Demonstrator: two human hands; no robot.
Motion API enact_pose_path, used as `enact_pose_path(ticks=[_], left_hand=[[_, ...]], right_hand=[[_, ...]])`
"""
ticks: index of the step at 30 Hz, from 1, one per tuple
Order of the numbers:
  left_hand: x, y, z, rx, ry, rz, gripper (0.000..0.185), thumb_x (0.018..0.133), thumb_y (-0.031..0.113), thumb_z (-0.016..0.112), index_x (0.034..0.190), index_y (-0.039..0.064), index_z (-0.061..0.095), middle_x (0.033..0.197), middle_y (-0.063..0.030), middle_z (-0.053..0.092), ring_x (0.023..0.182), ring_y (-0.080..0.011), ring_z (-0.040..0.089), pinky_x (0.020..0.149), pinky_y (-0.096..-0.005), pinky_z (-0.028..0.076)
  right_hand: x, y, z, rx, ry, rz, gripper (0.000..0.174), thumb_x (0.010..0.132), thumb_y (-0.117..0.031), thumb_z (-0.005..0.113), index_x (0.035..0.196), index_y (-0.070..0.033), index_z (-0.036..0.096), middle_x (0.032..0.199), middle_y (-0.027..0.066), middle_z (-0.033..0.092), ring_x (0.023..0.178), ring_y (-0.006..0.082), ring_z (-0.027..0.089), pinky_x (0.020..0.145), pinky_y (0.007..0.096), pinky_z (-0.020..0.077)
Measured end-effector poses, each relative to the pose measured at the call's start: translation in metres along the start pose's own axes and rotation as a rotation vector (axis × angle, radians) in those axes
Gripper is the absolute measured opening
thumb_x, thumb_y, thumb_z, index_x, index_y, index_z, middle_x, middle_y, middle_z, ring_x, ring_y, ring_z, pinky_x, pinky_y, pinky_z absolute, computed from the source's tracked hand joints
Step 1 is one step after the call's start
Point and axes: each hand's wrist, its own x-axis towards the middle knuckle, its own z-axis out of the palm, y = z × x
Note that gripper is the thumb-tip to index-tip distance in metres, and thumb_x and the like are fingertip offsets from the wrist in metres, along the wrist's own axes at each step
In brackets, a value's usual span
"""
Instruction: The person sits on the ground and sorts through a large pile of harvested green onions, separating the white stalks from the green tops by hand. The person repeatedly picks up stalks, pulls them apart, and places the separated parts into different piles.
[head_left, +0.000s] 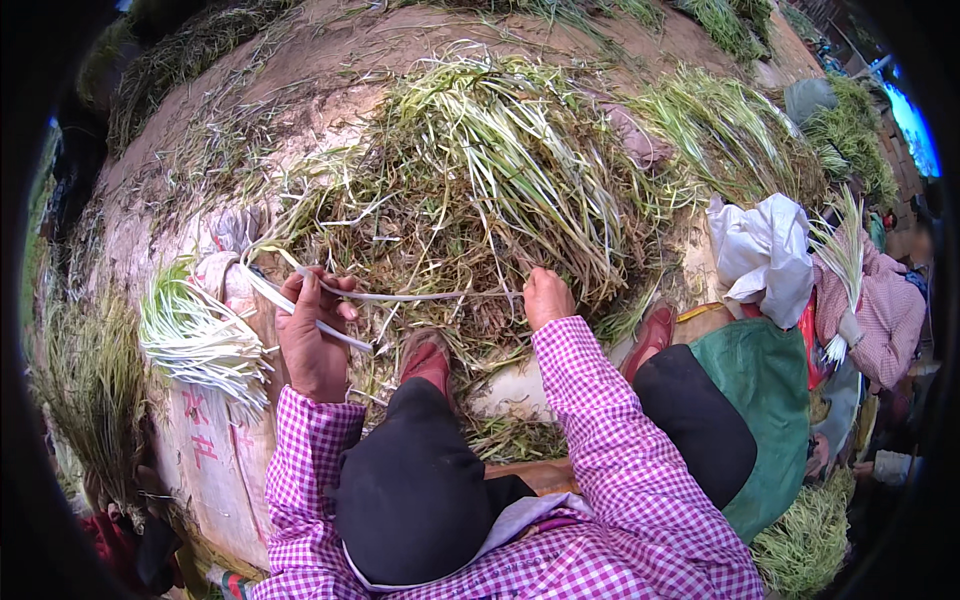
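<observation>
Between finger and thumb, my left hand (313, 330) pinches a few pale vegetable stalks (271, 291), whose white ends point down to the right. A thin whitish strip (420, 297) stretches almost level from there to my right hand (549, 298), whose closed fingers grip its other end. Past both hands lies a heap of long green-and-white stalks (517, 142) with brown roots and withered leaves. Left of my left hand, a pile of cleaned white stalks (202, 337) rests on a pale sack-like surface (214, 457) bearing red writing.
My red shoes (429, 366) stand at the heap's near edge. To the right are a white plastic bag (765, 255), a green cloth (757, 420) and a person in a checked sleeve (877, 300) beside a bundle of stalks (846, 277). More stalks (727, 131) lie at the far right.
</observation>
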Motion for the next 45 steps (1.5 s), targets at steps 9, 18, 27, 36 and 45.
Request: enact_pose_path(ticks=[9, 18, 27, 36, 45], left_hand=[[-0.019, 0.028, 0.027, -0.201, 0.05, -0.026, 0.014, 0.089, 0.012, 0.055, 0.1, 0.004, 0.053, 0.088, -0.0095, 0.06, 0.089, -0.0265, 0.062, 0.064, -0.0324, 0.055], [-0.041, 0.018, 0.04, 0.061, -0.037, -0.25, 0.014, 0.088, 0.011, 0.057, 0.098, 0.002, 0.053, 0.087, -0.0114, 0.061, 0.088, -0.0297, 0.064, 0.054, -0.0291, 0.057], [0.005, 0.013, 0.028, 0.045, 0.147, -0.061, 0.01, 0.092, 0.012, 0.049, 0.098, 0.004, 0.048, 0.085, -0.0113, 0.06, 0.081, -0.0294, 0.065, 0.048, -0.0304, 0.054], [-0.013, -0.052, 0.002, 0.139, -0.141, -0.572, 0.029, 0.094, 0.017, 0.044, 0.116, -0.001, 0.045, 0.107, -0.0172, 0.06, 0.089, -0.0281, 0.063, 0.051, -0.0274, 0.054], [0.05, -0.001, -0.003, 0.462, 0.255, -0.101, 0.03, 0.094, 0.015, 0.044, 0.12, -0.001, 0.047, 0.126, -0.0143, 0.041, 0.105, -0.0245, 0.052, 0.065, -0.0342, 0.058]], right_hand=[[-0.046, -0.033, -0.041, 0.272, -0.383, -0.233, 0.049, 0.082, -0.017, 0.062, 0.127, -0.006, 0.046, 0.115, 0.0144, 0.052, 0.101, 0.0262, 0.054, 0.091, 0.0371, 0.0452], [-0.108, -0.12, -0.049, 1.495, -0.593, -0.184, 0.018, 0.088, -0.023, 0.059, 0.097, -0.007, 0.059, 0.073, -0.0006, 0.059, 0.055, 0.0059, 0.051, 0.053, 0.0195, 0.0428], [-0.082, -0.033, -0.036, 1.474, -0.474, 0.067, 0.025, 0.091, -0.023, 0.053, 0.076, -0.003, 0.058, 0.051, -0.0016, 0.046, 0.038, 0.0061, 0.036, 0.035, 0.021, 0.0321], [-0.079, -0.08, 0.0, 1.393, -0.439, -0.003, 0.011, 0.086, -0.015, 0.06, 0.084, -0.005, 0.062, 0.066, -0.0016, 0.057, 0.056, 0.0072, 0.052, 0.052, 0.0209, 0.0449], [-0.081, -0.013, 0.06, -0.054, -0.866, -0.194, 0.036, 0.073, -0.024, 0.069, 0.106, -0.01, 0.065, 0.103, 0.0135, 0.064, 0.1, 0.0274, 0.059, 0.088, 0.036, 0.045]])
